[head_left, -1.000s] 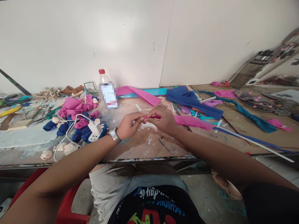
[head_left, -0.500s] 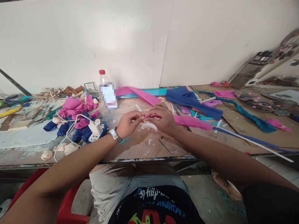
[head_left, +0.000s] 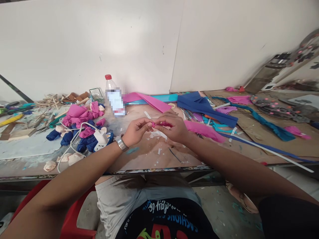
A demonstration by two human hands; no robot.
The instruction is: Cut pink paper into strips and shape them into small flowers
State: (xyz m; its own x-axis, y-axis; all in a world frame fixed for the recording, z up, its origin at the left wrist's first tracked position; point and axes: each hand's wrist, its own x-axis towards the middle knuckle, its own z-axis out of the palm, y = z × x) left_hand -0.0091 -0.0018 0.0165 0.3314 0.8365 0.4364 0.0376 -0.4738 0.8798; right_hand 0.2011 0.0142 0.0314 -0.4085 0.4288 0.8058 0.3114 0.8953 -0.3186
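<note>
Over the middle of the table, my left hand point(head_left: 138, 132) pinches the twisted end of a pink strip of crepe paper point(head_left: 204, 130) between thumb and fingers. From the other side my right hand point(head_left: 172, 126) grips the same strip, its fingertips nearly touching the left ones. The strip runs out behind my right hand and trails to the right across the table. Only a small bunched bit shows between the fingertips. Under the hands lies a whitish smear on the tabletop point(head_left: 147, 159).
To the left sit pink rolled paper pieces point(head_left: 76, 114), navy ones point(head_left: 87, 142), and a power strip point(head_left: 101, 146) with a white cable. A red-capped bottle point(head_left: 109, 81) and a phone point(head_left: 116, 103) stand behind. Navy paper point(head_left: 206, 108) and a white stick point(head_left: 276, 154) lie right.
Both hands shift slightly, and the fingers have rolled a little around the pink end. The trailing part of the strip has drawn slightly left, towards the hands.
</note>
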